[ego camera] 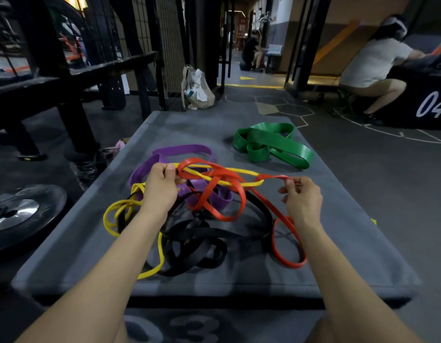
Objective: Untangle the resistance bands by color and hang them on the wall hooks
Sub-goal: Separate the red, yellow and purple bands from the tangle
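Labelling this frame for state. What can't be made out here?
- Wall hooks: none in the head view.
- Which strands the left hand pinches: its fingers hide the red band and yellow band there.
- Black band: count unclear, dark overlapping loops.

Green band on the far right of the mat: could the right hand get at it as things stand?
Probably yes: the green band lies alone beyond the right hand with bare mat between, though that hand now pinches the red band.

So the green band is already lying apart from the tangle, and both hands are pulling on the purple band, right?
Not quite. In the head view the green band does lie apart, but the left hand and right hand are pinching the red band, not the purple band.
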### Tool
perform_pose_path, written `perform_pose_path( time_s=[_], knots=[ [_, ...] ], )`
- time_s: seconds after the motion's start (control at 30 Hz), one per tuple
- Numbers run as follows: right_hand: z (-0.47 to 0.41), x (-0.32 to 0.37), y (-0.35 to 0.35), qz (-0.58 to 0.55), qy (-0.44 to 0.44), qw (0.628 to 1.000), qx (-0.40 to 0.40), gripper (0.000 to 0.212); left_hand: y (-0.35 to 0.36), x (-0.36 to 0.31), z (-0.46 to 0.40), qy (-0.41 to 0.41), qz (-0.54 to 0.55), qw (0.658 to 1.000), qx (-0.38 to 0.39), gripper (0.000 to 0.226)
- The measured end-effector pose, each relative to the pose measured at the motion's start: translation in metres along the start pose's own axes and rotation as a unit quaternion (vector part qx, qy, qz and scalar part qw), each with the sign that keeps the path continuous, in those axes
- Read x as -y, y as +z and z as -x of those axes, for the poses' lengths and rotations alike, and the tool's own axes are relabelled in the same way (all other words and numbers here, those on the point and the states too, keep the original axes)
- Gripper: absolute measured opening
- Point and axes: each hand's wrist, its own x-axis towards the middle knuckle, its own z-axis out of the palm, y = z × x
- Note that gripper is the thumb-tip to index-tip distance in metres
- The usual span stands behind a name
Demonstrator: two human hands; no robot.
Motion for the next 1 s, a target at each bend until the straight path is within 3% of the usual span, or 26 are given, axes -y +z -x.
perform_pose_path(
  time_s=[0.17,0.3,0.47,0.63,0.77,0.9,1.0],
  knots=[
    [0.005,-0.001,0.005,0.074,-0.070,0.991,0.086,0.007,-0.012,0.006,0.002,0.009,-0.029,0.999,0.040,0.022],
    [0.015,0.010,0.011,0.195,-0.155,0.945,0.212,0.042,-0.006,-0.002,0.015,-0.007,0.029,0.998,0.063,0.023],
    [0.035,0.041,0.027,0.059,-0.260,0.933,0.244,0.046,-0.001,-0.006,0.020,-0.013,0.068,0.994,0.090,0.024],
    [0.033,0.045,0.047,0.008,-0.206,0.949,0.239,0.004,-0.001,-0.009,0.024,-0.052,0.119,0.987,0.097,0.025],
    [0.026,0.039,0.044,-0.009,-0.152,0.964,0.220,0.008,-0.004,-0.010,0.024,-0.069,0.147,0.982,0.096,0.025],
    [0.028,0.027,0.043,-0.027,-0.106,0.939,0.326,0.008,-0.002,-0.012,0.025,-0.077,0.185,0.976,0.090,0.025],
    [0.031,0.025,0.039,-0.054,-0.084,0.919,0.380,0.028,-0.003,-0.014,0.024,-0.100,0.237,0.963,0.081,0.026]
  ],
)
